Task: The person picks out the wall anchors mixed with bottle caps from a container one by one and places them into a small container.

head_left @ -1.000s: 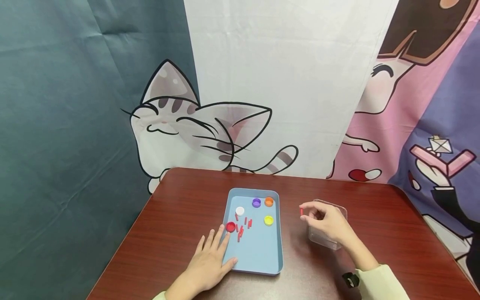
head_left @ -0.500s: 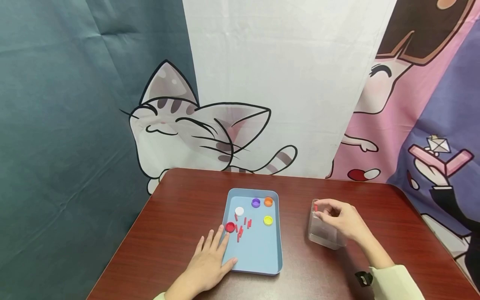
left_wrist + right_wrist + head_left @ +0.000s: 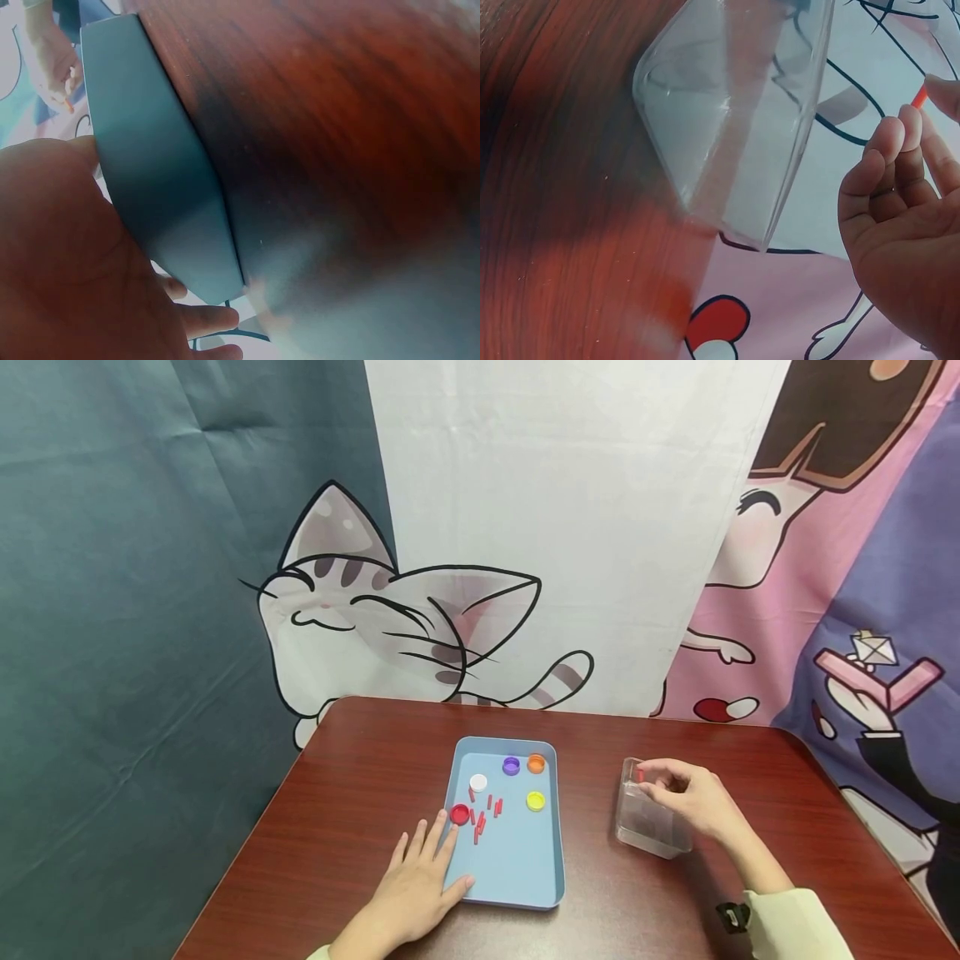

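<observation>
Red stick (image 3: 640, 774), pinched in right fingers (image 3: 669, 766) above box (image 3: 643, 842), not yet released, with other sticks (image 3: 476, 836) remaining in tray (image 3: 517, 877) and left fingers (image 3: 432, 841) spread.

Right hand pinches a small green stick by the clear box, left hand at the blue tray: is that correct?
Not quite: the stick is red, not green, as the head view shows. The right hand pinches it by the clear box, with the left hand at the blue tray.
</observation>
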Tool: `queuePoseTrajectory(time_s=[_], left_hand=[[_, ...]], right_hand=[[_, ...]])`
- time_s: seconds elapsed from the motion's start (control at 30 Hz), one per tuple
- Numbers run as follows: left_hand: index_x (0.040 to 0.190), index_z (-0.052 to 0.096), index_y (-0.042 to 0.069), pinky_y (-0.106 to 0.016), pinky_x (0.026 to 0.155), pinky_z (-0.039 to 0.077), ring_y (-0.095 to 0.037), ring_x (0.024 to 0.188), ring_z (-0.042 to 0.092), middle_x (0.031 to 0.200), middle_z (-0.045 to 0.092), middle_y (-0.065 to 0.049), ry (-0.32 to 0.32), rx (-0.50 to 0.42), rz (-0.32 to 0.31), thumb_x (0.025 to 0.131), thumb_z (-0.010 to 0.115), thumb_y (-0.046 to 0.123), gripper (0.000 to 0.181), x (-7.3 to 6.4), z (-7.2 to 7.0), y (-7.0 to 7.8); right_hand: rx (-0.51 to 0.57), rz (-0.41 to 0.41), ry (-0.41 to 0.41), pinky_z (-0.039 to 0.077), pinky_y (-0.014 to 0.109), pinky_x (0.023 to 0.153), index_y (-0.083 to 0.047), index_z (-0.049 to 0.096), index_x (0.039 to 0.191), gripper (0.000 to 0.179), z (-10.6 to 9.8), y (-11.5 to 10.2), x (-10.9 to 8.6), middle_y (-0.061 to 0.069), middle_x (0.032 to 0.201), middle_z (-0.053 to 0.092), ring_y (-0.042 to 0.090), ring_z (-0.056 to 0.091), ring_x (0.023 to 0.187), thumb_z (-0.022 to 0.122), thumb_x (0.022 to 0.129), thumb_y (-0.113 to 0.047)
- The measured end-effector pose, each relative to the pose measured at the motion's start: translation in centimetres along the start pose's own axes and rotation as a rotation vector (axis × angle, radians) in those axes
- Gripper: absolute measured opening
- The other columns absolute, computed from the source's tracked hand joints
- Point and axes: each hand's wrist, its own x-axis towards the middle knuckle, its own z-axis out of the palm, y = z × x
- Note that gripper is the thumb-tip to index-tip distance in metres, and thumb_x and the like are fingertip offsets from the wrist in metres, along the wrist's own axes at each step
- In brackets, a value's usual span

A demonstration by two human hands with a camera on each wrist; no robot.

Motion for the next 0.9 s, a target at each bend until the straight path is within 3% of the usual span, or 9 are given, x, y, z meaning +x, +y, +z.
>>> queuePoseTrajectory(time_s=[0.9], left_hand=[[0.157,0.036,0.006,-0.067,0.117,0.020,-0.047,0.150,0.023,0.168,0.017,-0.014,0.011,-0.007,-0.003,0.102,0.046,0.058,0.076,0.0,-0.1,0.1]], right_hand=[[0.010,0.045,-0.016,0.042,0.022,0.057,-0.011,0.071,0.117,0.031,-0.2,2.5,0.2,-0.006,0.073,0.059,0.002,0.052,0.065,0.079,0.088,-0.016]])
